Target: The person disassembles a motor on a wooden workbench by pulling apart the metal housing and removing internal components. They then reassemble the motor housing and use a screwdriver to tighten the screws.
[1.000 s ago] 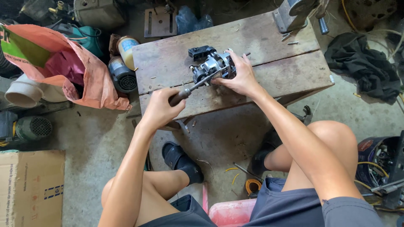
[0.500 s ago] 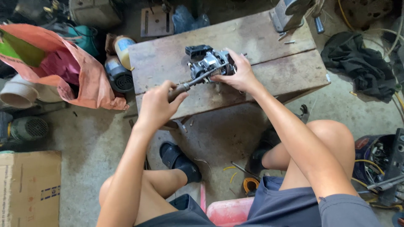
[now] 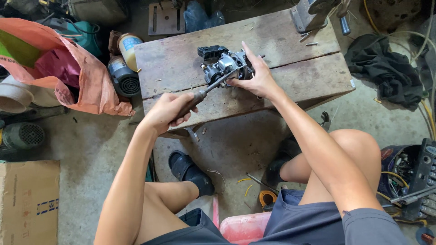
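Barely shifting, left hand (image 3: 167, 110) is still gripping the screwdriver (image 3: 210, 86); right hand (image 3: 255, 77) is steadying the motor (image 3: 221, 64) on the surface (image 3: 290, 68).

Workbench (image 3: 290, 77) – rough, worn wood; motor assy (image 3: 223, 64) – dull grey metal w/ black plastic; floor (image 3: 91, 145) matt concrete.

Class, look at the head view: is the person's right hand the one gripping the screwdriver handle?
No, the left hand grips the screwdriver handle, while the right hand steadies the small metal motor part on the wooden bench.
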